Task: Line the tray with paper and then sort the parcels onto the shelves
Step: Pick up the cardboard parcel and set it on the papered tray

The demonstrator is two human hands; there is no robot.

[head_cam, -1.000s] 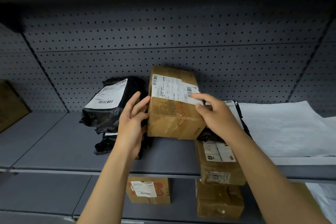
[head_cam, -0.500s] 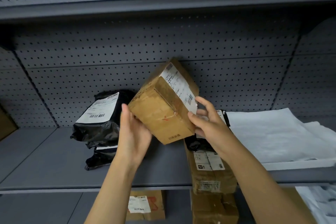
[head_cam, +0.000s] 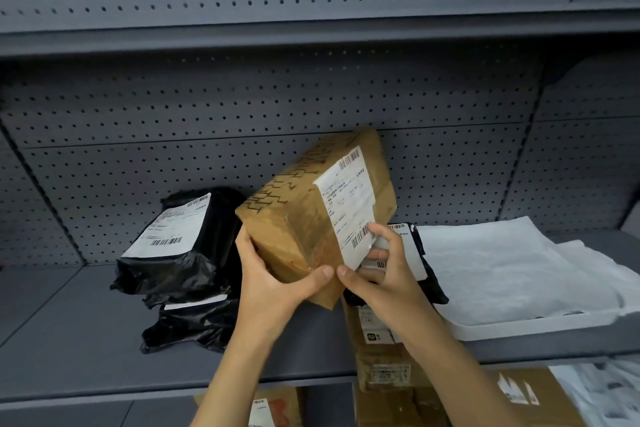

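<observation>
I hold a brown cardboard parcel [head_cam: 304, 218] with a white shipping label tilted in the air above the grey shelf [head_cam: 86, 340]. My left hand [head_cam: 273, 284] grips its lower left corner from below. My right hand [head_cam: 384, 274] holds its lower right edge, fingers on the label. A white tray [head_cam: 519, 322] lined with white paper [head_cam: 502, 267] rests on the shelf at the right.
Two black poly mailers [head_cam: 180, 246] are stacked at the left on the shelf, and another black mailer [head_cam: 429, 274] lies behind my right hand. Brown boxes [head_cam: 384, 367] stand below it, with more boxes [head_cam: 277, 409] on the lower shelf. An upper shelf [head_cam: 311, 35] runs overhead.
I have turned the parcel in both hands, tipping it further so its label faces right. My left hand has moved underneath it. The view has tilted upward.
</observation>
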